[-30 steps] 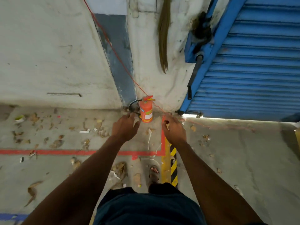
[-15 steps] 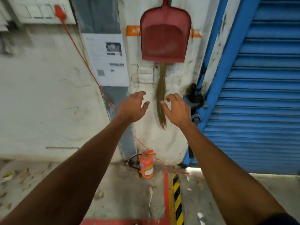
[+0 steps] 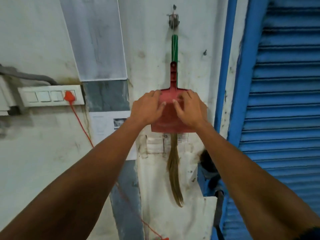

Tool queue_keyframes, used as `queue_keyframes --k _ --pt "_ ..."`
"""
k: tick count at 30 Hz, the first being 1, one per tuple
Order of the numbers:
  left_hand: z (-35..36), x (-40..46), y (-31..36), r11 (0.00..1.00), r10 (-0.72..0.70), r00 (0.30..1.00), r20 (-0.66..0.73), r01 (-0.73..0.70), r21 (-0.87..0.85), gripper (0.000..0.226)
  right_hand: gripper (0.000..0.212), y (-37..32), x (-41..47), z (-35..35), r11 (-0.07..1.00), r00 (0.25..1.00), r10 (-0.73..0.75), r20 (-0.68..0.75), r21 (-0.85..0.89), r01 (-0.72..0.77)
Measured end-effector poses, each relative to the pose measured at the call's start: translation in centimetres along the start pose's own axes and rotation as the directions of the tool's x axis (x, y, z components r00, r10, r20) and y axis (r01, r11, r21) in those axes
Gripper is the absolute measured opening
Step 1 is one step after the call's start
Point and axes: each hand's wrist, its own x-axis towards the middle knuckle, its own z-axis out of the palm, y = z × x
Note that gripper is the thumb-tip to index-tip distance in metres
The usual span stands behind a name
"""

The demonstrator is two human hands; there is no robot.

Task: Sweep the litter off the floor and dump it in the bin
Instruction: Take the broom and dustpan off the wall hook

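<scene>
Head camera view: a person reaches up with both bare arms to a red plastic dustpan (image 3: 170, 118) hanging flat against a stained white wall. The left hand (image 3: 147, 108) lies over the pan's upper left part, its fingers (image 3: 154, 95) curled at the top left edge, thumb resting on the pan's face. The right hand (image 3: 189, 110) covers the upper right part, its fingers (image 3: 191, 94) bent over the top right corner, thumb on the face near the middle. Whether either hand has a firm hold of the rim, or only rests against it, cannot be told. The pan's handle (image 3: 173, 75) rises between the two hands toward a hook (image 3: 173, 19) high on the wall. A broom hangs behind the pan from the same hook, its green handle (image 3: 174, 47) showing above and its straw bristles (image 3: 174, 170) trailing below the pan's lower edge. Left of the hands, a red plug (image 3: 69, 97) sits in a white switchboard (image 3: 43, 96), its red cord (image 3: 81, 123) running down the wall. On the right stands a blue roller shutter (image 3: 285, 101).
</scene>
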Motion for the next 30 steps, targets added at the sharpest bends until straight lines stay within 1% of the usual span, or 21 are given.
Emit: queue_keyframes --k 3,5,8,11,13,14,16,19,21,24,27,30 --pt "-0.6 4.4 -0.6 1.000 0.001 1.000 -0.003 -0.001 -0.025 0.049 0.034 -0.4 4.5 -0.4 1.000 0.999 -0.017 -0.048 -0.023 0.016" --pt "-0.9 6.8 -0.9 0.999 -0.003 1.000 -0.028 0.002 -0.035 0.047 0.034 -0.5 7.0 -0.3 1.000 0.998 0.006 -0.067 -0.015 -0.007" --pt "-1.5 10.3 -1.2 0.994 -0.057 0.996 -0.071 0.050 -0.093 0.043 0.039 -0.6 10.5 -0.3 0.998 0.996 0.063 -0.059 0.011 -0.062" --pt "-1.8 13.6 -1.2 0.975 -0.120 0.989 -0.091 0.100 -0.201 0.039 0.057 -0.7 13.5 -0.5 0.985 0.985 0.172 -0.001 0.028 -0.171" --pt "-2.1 15.7 -1.0 0.949 -0.152 0.986 -0.065 0.127 -0.289 0.037 0.069 -0.7 14.9 -0.6 0.974 0.973 0.224 0.062 0.022 -0.226" --pt "-2.2 16.5 -0.8 0.933 -0.166 0.985 -0.038 0.145 -0.330 0.035 0.071 -0.7 15.3 -0.5 0.970 0.965 0.242 0.101 0.012 -0.244" --pt "-2.4 17.9 -0.1 0.898 -0.215 0.977 -0.012 0.193 -0.397 0.029 0.070 -0.4 16.0 -0.1 0.962 0.948 0.271 0.169 -0.005 -0.275" --pt "-2.7 19.5 0.9 0.821 -0.309 0.951 0.002 0.268 -0.504 0.023 0.056 0.4 16.6 0.8 0.944 0.929 0.301 0.214 0.067 -0.322" --pt "-2.9 20.1 1.7 0.749 -0.366 0.930 0.029 0.313 -0.584 0.018 0.050 0.8 16.7 1.1 0.937 0.928 0.289 0.234 0.128 -0.324" --pt "-3.4 20.8 2.5 0.675 -0.418 0.904 0.086 0.373 -0.637 0.014 0.045 1.5 16.8 1.1 0.938 0.936 0.246 0.251 0.184 -0.295" --pt "-3.7 21.7 2.7 0.605 -0.450 0.882 0.143 0.418 -0.678 0.017 0.043 2.1 17.0 0.8 0.938 0.951 0.187 0.245 0.243 -0.247" --pt "-4.2 22.7 2.9 0.537 -0.455 0.873 0.177 0.427 -0.727 0.020 0.044 2.5 17.3 0.3 0.947 0.964 0.098 0.246 0.275 -0.167"
